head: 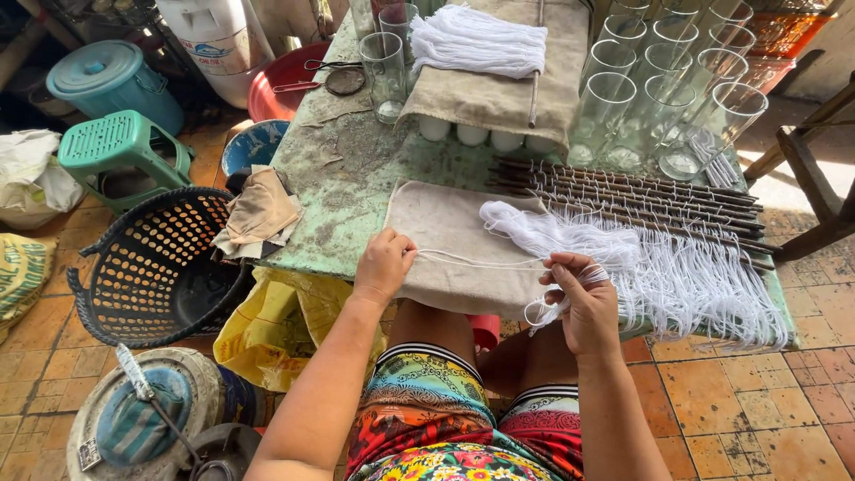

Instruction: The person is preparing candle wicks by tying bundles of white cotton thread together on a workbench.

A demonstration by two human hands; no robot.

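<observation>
My left hand (383, 264) pinches 1 white string (472, 261) taut, right hand (583, 303) grips its looped end; big loose pile of strings (677, 276) left, 1 bundle (478, 40) done.

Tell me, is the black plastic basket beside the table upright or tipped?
Tipped. The black basket leans on its side, its opening facing up toward the camera, and the inside looks empty.
</observation>
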